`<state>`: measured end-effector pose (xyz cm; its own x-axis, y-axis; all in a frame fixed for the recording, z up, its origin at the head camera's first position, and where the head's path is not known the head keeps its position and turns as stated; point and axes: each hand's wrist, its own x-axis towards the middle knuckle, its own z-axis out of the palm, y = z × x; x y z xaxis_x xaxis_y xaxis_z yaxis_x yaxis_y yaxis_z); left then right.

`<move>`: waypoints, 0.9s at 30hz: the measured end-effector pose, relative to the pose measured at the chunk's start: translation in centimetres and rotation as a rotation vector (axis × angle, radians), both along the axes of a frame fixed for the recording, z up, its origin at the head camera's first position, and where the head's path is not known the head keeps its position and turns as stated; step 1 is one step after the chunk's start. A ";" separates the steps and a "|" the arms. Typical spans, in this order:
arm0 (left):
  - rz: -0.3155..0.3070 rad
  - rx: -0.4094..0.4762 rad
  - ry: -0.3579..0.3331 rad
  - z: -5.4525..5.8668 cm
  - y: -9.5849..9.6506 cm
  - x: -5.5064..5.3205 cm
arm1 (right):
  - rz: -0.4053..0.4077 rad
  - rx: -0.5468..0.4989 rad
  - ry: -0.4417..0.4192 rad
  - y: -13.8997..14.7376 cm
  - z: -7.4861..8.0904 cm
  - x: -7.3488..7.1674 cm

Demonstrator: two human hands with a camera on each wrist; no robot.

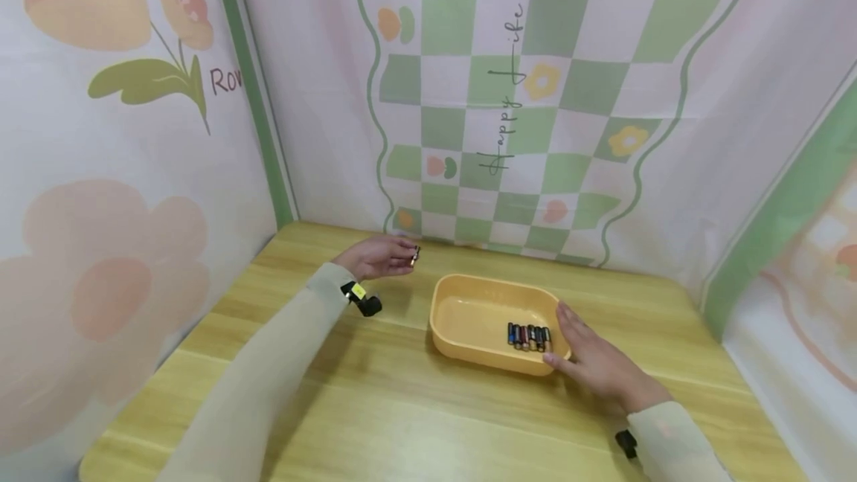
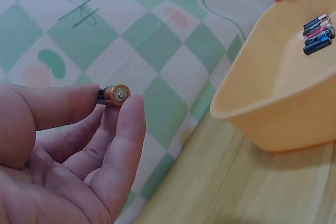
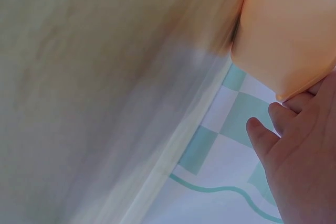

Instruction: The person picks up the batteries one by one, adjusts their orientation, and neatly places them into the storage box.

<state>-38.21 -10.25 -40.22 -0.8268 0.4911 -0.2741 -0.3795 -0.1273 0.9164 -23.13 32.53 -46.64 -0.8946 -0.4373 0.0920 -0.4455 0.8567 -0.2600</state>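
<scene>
Between thumb and fingertips, my left hand (image 1: 383,257) pinches a small battery (image 2: 114,95) with a copper-coloured end and a dark body. That hand is raised to the left of a yellow plastic basin (image 1: 469,354). A row of several batteries (image 1: 529,337), dark, blue and reddish, lies side by side at the basin's right end. My right hand (image 1: 599,363) holds the basin's right end, its thumb over the front corner and its fingers at the rim. In the right wrist view its little finger (image 3: 261,132) stands apart from the basin wall.
The basin stands on a wood-grain table (image 1: 375,393). Behind the table hangs a green and white checked cloth (image 1: 495,169), with a flower-printed cloth (image 1: 114,259) at the left. Black wrist cameras (image 1: 361,299) are strapped to both wrists.
</scene>
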 end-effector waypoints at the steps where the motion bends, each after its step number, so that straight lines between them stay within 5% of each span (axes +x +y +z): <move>1: -0.003 -0.004 0.001 0.2 0.2 0.0 | 0.001 -0.003 -0.001 0.0 0.0 0.0; 10: -0.040 -0.023 0.010 1.3 2.6 -0.1 | -0.001 -0.008 0.005 0.1 -0.2 -0.1; 27: -0.132 -0.048 -0.010 1.0 7.7 0.2 | -0.003 -0.007 0.011 -0.1 -0.2 0.1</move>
